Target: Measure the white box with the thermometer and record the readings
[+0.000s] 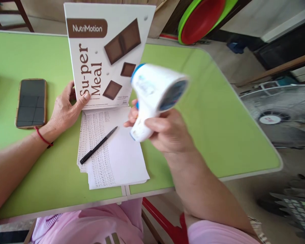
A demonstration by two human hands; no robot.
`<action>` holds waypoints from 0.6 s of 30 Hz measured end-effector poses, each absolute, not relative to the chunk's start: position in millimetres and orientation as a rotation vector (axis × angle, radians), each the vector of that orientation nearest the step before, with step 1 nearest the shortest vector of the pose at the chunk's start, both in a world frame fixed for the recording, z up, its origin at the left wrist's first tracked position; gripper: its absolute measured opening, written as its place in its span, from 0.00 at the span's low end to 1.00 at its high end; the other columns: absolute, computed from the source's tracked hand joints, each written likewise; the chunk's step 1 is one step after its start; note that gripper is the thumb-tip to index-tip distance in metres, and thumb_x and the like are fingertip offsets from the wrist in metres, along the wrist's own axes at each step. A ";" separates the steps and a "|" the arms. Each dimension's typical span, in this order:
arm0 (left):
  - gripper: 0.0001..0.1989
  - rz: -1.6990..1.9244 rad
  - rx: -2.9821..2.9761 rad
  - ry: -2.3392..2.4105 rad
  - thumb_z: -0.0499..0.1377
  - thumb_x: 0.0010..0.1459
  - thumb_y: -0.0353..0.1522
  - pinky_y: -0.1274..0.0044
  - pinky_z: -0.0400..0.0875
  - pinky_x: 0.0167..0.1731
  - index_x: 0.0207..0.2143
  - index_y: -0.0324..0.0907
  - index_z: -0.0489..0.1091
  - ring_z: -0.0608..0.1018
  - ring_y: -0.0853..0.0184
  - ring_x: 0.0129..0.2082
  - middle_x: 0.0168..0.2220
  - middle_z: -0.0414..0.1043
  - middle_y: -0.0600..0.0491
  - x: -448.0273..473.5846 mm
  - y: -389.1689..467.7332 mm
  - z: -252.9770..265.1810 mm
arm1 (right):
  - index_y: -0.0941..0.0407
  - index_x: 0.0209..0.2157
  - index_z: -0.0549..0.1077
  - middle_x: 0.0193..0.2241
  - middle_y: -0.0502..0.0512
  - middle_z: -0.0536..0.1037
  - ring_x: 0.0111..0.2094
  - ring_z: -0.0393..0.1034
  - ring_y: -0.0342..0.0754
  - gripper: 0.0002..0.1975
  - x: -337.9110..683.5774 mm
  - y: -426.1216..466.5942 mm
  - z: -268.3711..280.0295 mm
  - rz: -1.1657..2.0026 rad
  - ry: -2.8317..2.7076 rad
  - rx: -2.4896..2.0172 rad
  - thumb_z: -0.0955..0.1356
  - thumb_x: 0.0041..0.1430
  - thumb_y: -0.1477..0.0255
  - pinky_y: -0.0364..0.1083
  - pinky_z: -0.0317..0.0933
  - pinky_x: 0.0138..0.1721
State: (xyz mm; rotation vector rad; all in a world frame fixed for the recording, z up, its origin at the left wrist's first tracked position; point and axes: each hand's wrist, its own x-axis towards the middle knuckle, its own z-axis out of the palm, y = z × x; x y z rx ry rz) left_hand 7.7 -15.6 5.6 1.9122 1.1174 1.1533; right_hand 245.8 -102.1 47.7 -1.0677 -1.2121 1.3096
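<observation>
My left hand (66, 108) grips a white NutriMotion box (91, 74) at its lower left corner, thumb on the front and fingers behind. The box stands upright, with brown chocolate pieces printed on it. In my right hand (167, 130) is a white and blue infrared thermometer (152, 91), held by its handle, slightly blurred. Its blue-rimmed nose points left toward the box and its screen end faces right. Whether nose and box touch, I cannot tell. Below the box lie handwritten paper sheets (129, 149), with a black pen (99, 145) resting across them.
A smartphone (32, 103) lies on the green table (213, 135), left of my left hand. Beyond the table's right edge is a fan (271, 115). Green and red round plastic items (203, 20) are behind the table, and a red stool (165, 217) is below its front edge.
</observation>
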 end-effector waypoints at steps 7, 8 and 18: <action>0.31 1.136 1.931 1.121 0.57 0.59 0.57 0.66 0.77 0.40 0.50 0.41 0.69 0.79 0.56 0.40 0.42 0.76 0.46 7.1 -19.0 8.8 | 0.55 0.28 0.71 0.28 0.48 0.70 0.32 0.66 0.42 0.11 222.0 -101.9 24.6 1.549 -1.029 -1.071 0.74 0.43 0.66 0.50 0.74 0.42; 0.31 1.134 1.938 1.115 0.56 0.59 0.57 0.66 0.77 0.40 0.50 0.41 0.69 0.79 0.56 0.39 0.42 0.76 0.46 7.0 -18.8 8.8 | 0.55 0.28 0.71 0.29 0.48 0.70 0.32 0.66 0.42 0.12 221.5 -101.8 23.3 1.570 -1.017 -1.064 0.74 0.44 0.66 0.50 0.74 0.42; 0.30 1.160 2.046 1.093 0.55 0.61 0.56 0.68 0.75 0.41 0.51 0.41 0.68 0.78 0.56 0.41 0.42 0.76 0.48 6.7 -15.0 5.5 | 0.54 0.34 0.72 0.31 0.50 0.72 0.34 0.68 0.44 0.17 217.8 -105.3 13.8 1.521 -1.112 -1.020 0.75 0.49 0.58 0.49 0.70 0.40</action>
